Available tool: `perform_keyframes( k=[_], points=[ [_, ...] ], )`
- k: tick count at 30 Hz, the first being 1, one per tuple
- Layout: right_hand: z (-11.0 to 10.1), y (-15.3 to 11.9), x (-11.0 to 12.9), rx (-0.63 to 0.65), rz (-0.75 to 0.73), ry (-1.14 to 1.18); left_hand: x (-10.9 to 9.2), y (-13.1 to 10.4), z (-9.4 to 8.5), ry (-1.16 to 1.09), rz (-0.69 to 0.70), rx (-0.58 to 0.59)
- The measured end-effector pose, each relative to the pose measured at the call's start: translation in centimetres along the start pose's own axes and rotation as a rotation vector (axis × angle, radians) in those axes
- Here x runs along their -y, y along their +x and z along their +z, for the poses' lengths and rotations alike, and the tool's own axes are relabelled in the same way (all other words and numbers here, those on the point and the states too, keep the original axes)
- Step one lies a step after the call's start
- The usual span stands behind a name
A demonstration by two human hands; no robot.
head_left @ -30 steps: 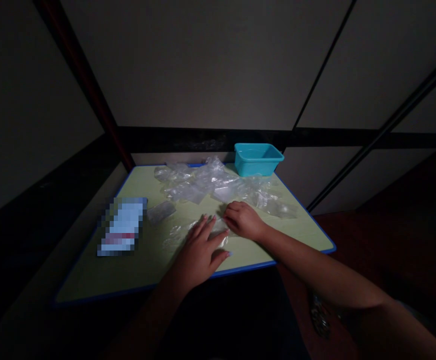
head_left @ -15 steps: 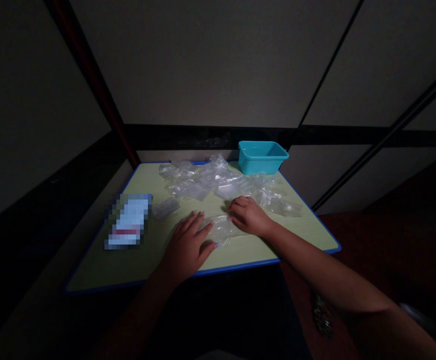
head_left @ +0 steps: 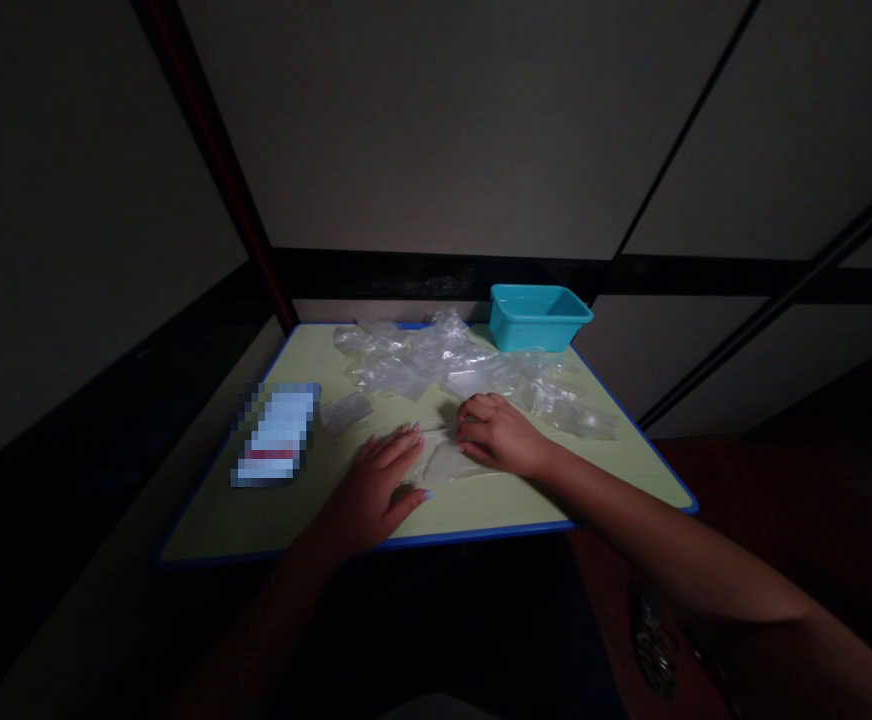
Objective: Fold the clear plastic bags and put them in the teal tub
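Note:
A clear plastic bag [head_left: 451, 463] lies flattened on the pale yellow table [head_left: 496, 505] between my hands. My left hand [head_left: 385, 483] rests on the bag's left end, its fingers stretched out and the thumb apart. On the bag's upper right part, my right hand [head_left: 497, 432] has its fingers curled down and closed on the plastic; its fingertips are partly hidden. Behind both hands spreads a heap of crumpled clear plastic bags [head_left: 447, 350]. A small folded piece of clear plastic [head_left: 347, 410] lies just beyond my left hand.
A turquoise plastic basket [head_left: 539, 325] stands at the table's far right corner. Near the left edge lies a phone [head_left: 277, 435] with a blurred screen. A blue rim [head_left: 481, 536] borders the table, and panelled walls [head_left: 436, 130] rise behind it and at the left.
My left fingers have drawn closer together and slid over the bag, which now looks flatter. My right hand stays nearly in place. The whole view has shifted slightly.

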State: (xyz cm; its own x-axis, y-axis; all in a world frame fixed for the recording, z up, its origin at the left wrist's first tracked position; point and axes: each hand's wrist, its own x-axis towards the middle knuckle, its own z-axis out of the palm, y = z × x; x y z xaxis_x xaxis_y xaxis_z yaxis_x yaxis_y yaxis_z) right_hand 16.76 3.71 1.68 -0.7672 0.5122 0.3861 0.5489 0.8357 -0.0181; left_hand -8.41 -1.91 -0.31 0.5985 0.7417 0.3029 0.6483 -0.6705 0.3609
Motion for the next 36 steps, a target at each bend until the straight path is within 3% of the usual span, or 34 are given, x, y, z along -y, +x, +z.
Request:
perform_keyframes(
  k=[9,14,25,36],
  points=[
    [0.8,1.1,-0.8,0.007,0.135,0.038,-0.3,-0.2,-0.2,0.038,-0.012,0.051],
    [1.3,1.0,-0.4,-0.028,0.105,-0.023,-0.3,-0.2,-0.2,0.048,-0.004,0.048],
    [1.8,1.4,-0.4,-0.087,0.034,0.107,-0.4,0.8,-1.0,-0.001,-0.018,0.065],
    [2.4,1.6,-0.2,-0.132,-0.005,0.107,-0.3,0.5,-1.4,0.023,0.14,-0.004]
  ],
)
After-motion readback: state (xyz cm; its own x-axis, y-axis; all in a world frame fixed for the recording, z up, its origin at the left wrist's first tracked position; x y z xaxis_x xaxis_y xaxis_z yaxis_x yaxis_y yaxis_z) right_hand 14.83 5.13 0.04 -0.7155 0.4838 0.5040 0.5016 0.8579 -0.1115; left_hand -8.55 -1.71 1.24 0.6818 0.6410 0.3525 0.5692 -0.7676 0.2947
